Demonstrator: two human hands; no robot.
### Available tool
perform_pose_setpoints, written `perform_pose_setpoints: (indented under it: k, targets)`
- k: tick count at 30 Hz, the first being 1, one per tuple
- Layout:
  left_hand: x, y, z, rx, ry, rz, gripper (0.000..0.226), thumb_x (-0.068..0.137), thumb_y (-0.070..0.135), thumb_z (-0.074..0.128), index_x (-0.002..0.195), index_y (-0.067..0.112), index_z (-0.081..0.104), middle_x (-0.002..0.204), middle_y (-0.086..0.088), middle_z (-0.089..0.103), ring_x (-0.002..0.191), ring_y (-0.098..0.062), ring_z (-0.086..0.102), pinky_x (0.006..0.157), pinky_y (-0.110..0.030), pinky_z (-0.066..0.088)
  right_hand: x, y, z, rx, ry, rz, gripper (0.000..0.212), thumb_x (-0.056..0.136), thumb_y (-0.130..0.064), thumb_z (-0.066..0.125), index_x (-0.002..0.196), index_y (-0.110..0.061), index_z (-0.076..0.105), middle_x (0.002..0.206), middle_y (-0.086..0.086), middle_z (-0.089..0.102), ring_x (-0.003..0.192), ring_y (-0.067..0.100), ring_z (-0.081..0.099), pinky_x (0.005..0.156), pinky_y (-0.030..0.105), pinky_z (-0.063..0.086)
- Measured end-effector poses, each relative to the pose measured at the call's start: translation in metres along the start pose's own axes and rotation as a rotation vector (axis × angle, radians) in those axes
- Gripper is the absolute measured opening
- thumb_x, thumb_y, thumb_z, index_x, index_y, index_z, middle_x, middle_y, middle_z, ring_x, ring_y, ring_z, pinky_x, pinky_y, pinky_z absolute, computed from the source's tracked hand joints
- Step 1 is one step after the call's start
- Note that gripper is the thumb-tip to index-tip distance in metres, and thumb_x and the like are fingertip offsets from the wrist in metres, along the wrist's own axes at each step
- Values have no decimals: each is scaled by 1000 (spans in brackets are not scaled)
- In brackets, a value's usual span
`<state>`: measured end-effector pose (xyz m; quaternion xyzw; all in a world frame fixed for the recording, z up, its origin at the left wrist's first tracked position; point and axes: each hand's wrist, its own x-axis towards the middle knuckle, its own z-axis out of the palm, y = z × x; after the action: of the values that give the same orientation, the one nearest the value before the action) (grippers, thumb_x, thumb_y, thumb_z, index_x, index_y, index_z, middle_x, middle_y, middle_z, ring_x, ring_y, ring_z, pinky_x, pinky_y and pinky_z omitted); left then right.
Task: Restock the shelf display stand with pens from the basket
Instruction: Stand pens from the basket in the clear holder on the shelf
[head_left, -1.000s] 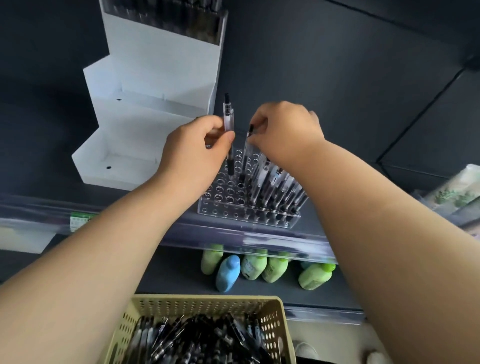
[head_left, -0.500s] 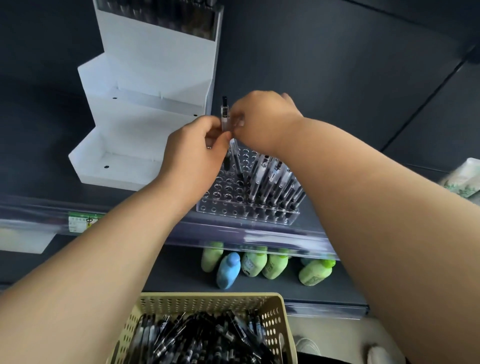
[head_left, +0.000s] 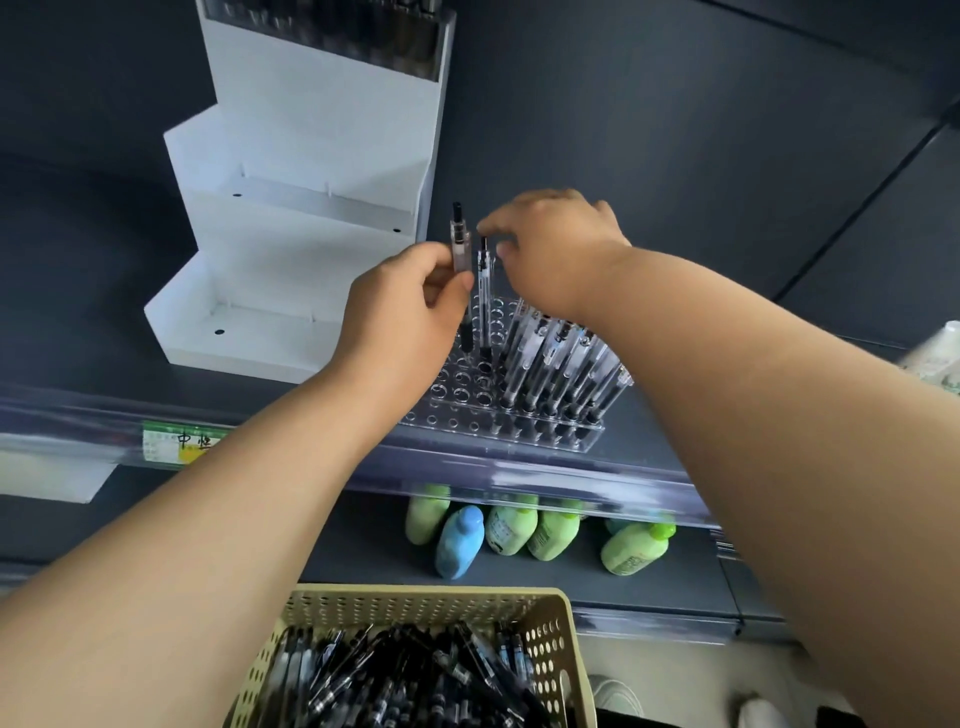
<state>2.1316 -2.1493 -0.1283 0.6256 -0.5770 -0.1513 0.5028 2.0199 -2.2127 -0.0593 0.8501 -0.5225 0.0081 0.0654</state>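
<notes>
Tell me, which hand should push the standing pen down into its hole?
Probably the right hand: it sits right at the top of the standing pen in the clear stand. The left hand is busy gripping another pen.

Left hand (head_left: 410, 312) and right hand (head_left: 561, 254) bare; both forearms (head_left: 234, 493) bare, thick, smooth, uncovered to frame edges; two pale rounded shoe toes (head_left: 621, 697) low right, blurred, detail unclear

Single head-worn wide-angle view looked forward and down, close in: clear pen stand (head_left: 457, 400) on shelf (head_left: 519, 467) mid-frame, basket (head_left: 550, 639) at bottom edge, nearest the camera.
</notes>
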Motion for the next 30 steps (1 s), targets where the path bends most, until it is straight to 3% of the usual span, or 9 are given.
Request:
perform_pose_setpoints:
  k: [3,7,11,18,22,25,28,30]
  targets:
    - [0,-1,1,-12,-10,-11,13,91,21,57,100,19,66,81,14,61,68,-2,55,65,-2,37,4,-4,-5,44,-68,3,45,96,-16,37,137,-36,41,144,-5,40,135,21,30,109,41,20]
    - [1,-1,2,-22,-3,-22,13,91,21,58,101,18,66,79,16,60,68,8,54,64,2,35,6,-11,-8,-9,-111,14,40,94,-13,37,123,-33,57,133,-6,51,126,21,42,108,42,18]
    - [1,-1,4,-40,-5,-35,17,91,21,57,106,17,65,84,14,61,71,1,54,65,3,34,-3,-8,-12,-44,-41,30,37,90,-11,39,113,-28,63,121,-3,60,117,24,49,107,41,20]
    - [-2,0,9,-27,-21,11,17,92,20,57,105,16,66,86,10,62,77,-7,55,64,2,33,-23,-2,-16,20,-19,56,36,89,-10,39,108,-24,67,119,-2,59,113,25,50,108,43,21]
    - [-5,-1,10,17,-63,69,17,93,19,55,103,15,67,84,7,62,70,-5,52,61,4,32,-27,-7,-15,43,-31,18,35,89,-12,40,109,-25,66,115,-2,60,110,24,50,96,37,27]
    - [-6,-3,14,78,-97,98,12,93,19,53,93,20,65,74,7,60,65,-8,49,57,-3,31,-33,-6,-13,104,44,19,35,90,-11,40,111,-25,64,105,-2,61,111,23,47,95,35,28]
    - [-8,-5,20,141,-149,89,20,95,22,51,106,20,66,82,1,63,76,-14,51,60,-16,32,-48,-1,-8,237,194,46,37,92,-12,39,119,-25,61,116,-2,64,119,23,42,102,35,32]
    - [-10,-6,24,201,-183,96,22,95,22,49,110,19,65,77,3,58,74,-15,47,60,-19,25,-59,-1,0,319,267,54,40,93,-12,39,126,-25,56,119,-2,63,121,22,41,103,37,32]
